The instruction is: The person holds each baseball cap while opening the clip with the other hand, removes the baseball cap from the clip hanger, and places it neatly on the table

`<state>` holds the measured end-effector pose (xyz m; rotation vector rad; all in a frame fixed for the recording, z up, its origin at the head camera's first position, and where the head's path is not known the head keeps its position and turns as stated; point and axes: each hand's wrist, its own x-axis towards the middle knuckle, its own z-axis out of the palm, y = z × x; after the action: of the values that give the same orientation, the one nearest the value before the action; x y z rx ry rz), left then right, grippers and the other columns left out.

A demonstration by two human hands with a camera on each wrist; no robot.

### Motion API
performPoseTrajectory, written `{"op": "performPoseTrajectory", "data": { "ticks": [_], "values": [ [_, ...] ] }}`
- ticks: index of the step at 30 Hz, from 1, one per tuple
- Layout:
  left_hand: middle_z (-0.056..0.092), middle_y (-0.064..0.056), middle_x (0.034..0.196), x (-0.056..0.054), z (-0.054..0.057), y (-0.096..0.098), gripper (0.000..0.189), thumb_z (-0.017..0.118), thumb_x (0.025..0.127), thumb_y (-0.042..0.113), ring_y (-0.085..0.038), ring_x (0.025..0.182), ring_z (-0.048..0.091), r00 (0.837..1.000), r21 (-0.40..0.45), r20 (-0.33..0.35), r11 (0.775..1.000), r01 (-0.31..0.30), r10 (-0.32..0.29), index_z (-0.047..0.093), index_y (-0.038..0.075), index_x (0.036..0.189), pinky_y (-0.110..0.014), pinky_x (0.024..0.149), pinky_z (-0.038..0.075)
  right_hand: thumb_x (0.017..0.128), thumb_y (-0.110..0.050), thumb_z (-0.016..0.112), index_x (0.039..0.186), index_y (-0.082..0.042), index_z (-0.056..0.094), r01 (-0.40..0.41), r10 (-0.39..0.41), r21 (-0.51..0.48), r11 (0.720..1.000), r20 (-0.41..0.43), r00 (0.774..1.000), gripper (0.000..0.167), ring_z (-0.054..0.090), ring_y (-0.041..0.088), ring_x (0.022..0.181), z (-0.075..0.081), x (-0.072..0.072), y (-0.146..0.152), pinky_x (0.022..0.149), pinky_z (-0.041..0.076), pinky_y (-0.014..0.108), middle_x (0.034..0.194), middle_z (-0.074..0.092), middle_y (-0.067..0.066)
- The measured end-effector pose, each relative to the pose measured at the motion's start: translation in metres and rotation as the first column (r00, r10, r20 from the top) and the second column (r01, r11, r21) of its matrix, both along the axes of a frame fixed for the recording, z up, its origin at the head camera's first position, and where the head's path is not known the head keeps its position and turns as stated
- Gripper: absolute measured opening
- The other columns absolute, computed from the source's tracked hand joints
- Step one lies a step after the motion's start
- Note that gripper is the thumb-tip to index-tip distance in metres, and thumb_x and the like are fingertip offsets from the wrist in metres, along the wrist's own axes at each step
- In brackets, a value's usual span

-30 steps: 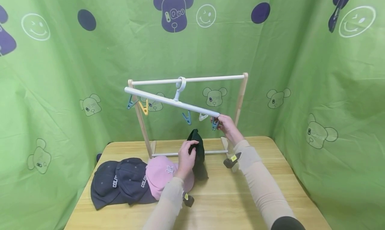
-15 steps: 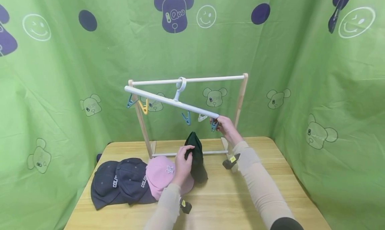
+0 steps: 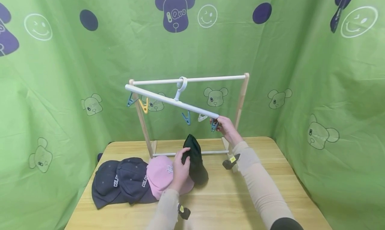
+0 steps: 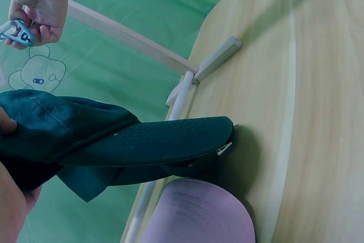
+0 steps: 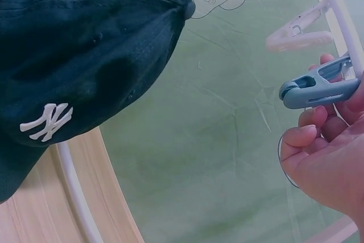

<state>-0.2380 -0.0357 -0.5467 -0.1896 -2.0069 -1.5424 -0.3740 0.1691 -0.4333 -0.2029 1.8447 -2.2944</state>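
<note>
My left hand (image 3: pixel 180 171) pinches a dark green baseball cap (image 3: pixel 197 161) by its crown, with the brim hanging low above the table. A white letter logo marks the cap (image 5: pixel 96 55) in the right wrist view. At the lowered right end of the white clip hanger (image 3: pixel 171 100), my right hand (image 3: pixel 227 130) pinches a blue clothespin (image 3: pixel 214 124). In the right wrist view, the thumb and fingers lie on either side of that clothespin (image 5: pixel 318 86), close to the bar. The cap and the clothespin are apart.
The hanger hooks over a wood-and-white rack (image 3: pixel 216 78). More clothespins hang from it, including a yellow one (image 3: pixel 144 105). A pink cap (image 3: pixel 159 175) and two dark caps (image 3: pixel 105 181) overlap on the left of the wooden table (image 3: pixel 234 206). Green printed cloth (image 3: pixel 285 56) surrounds it.
My left hand has carried the green cap down and a little left, away from the hanger. The right hand has shifted only slightly, staying at the hanger's end.
</note>
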Motion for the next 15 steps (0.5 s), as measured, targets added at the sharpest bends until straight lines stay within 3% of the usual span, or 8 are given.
{"op": "performPoseTrajectory", "data": {
  "ticks": [8,15],
  "values": [
    [0.058,-0.016,0.136,0.007,-0.007,-0.006,0.053,0.061,0.084,-0.010,-0.034,0.127,0.055,0.999,0.081,0.039,0.997,-0.007,0.004,0.059,0.016,0.130,-0.049,0.109,0.043,0.092,0.000,0.043,0.086,-0.017,0.069,0.001,-0.001,0.006,1.000,-0.001,1.000,0.032,0.053,0.010,0.069,-0.001,-0.001,0.000,0.058,0.038,0.019,0.081,0.071,-0.007],
    [0.059,-0.016,0.136,0.011,-0.014,-0.008,0.053,0.063,0.083,-0.009,-0.035,0.121,0.058,0.997,0.103,0.068,0.994,-0.033,0.026,0.058,0.016,0.130,-0.052,0.101,0.049,0.093,0.001,0.042,0.090,-0.014,0.069,-0.004,0.004,-0.001,1.000,0.010,1.000,0.030,0.053,0.010,0.069,0.000,-0.001,0.000,0.058,0.037,0.019,0.081,0.071,-0.006]
  ]
}}
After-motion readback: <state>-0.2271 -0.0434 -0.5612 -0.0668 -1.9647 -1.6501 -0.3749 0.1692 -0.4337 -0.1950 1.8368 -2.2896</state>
